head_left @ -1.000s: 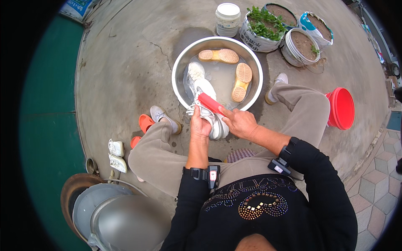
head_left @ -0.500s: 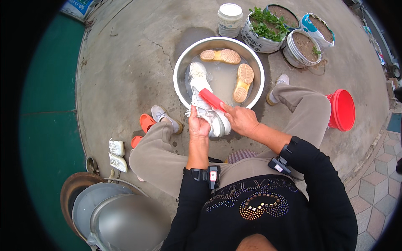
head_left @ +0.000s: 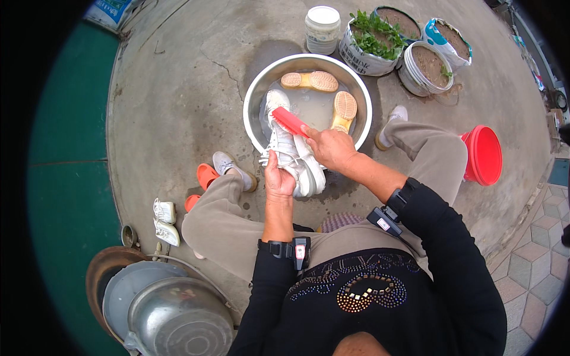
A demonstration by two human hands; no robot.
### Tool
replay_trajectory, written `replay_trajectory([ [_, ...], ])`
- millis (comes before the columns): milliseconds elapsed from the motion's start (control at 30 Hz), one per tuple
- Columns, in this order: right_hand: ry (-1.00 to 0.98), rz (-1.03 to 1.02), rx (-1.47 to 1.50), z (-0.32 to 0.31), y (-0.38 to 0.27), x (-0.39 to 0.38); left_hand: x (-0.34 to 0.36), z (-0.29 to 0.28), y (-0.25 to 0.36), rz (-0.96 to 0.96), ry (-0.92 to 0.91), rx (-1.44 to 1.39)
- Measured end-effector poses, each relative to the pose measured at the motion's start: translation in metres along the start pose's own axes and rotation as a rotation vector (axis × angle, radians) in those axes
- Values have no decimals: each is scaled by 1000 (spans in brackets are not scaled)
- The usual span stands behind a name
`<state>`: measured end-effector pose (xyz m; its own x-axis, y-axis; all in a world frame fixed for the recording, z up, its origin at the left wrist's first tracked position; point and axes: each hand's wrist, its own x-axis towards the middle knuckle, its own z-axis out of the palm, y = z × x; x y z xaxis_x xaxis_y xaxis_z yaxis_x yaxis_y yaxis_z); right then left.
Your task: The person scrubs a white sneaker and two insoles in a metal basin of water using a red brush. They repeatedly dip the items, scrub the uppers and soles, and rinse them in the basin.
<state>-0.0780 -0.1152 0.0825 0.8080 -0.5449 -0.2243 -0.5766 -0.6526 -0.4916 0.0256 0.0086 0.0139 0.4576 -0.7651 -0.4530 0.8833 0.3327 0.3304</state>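
Note:
My left hand (head_left: 279, 179) is closed around a white lace-up shoe (head_left: 307, 175) at the near rim of a metal basin (head_left: 249, 113). In my right hand (head_left: 333, 148) is a red scrubbing brush (head_left: 288, 121), its head against the white upper. A white toe (head_left: 276, 99) reaches into the basin beyond the brush; I cannot tell if it belongs to the same shoe. Cloudy water fills the basin's bottom. Two shoes lie sole up in it: one tan sole (head_left: 310, 80) at the far side, another (head_left: 344, 110) at the right, partly behind my right hand.
Planted pots (head_left: 374, 41) and a lidded white bucket (head_left: 322, 29) stand beyond the basin. To the right is a red bucket (head_left: 484, 155). Orange slippers (head_left: 206, 175), white shoes (head_left: 166, 221) and stacked metal basins (head_left: 184, 317) are at the left.
My right hand has moved the brush up and left along the white shoe, toward the toe. My left hand still grips the shoe in about the same place.

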Motion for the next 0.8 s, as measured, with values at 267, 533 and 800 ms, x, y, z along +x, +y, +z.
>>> replay_trajectory([
  [267, -122, -43, 24, 25, 10, -89, 9, -12, 11, 150, 153, -135],
  [533, 82, -88, 93, 29, -5, -41, 7, -1, 3, 128, 105, -143],
  [800, -189, -164, -56, 21, 29, -95, 9, -15, 30, 231, 170, -334],
])
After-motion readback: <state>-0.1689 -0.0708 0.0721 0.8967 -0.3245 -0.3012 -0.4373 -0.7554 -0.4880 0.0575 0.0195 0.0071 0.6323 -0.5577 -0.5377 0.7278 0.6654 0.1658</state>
